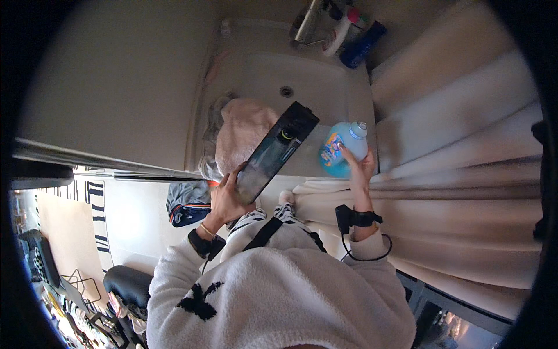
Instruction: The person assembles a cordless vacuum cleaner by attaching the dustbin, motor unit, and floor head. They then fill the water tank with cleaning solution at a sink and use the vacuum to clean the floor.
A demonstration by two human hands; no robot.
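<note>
Blue bottle (348,138): colourful label (332,150), wording unreadable | dark box (273,160): small pale marking (289,150), unreadable

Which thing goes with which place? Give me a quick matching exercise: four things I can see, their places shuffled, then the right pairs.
Things
1. light-blue bottle
2. long dark box
3. pink cloth
4. dark-blue container

Places
A. in the left hand
B. at the far right corner of the sink
C. in the right hand
D. in the near left part of the sink

Pairs: 1-C, 2-A, 3-D, 4-B

Left hand (228,202) and right hand (361,165) both grip, apart from each other.
</note>
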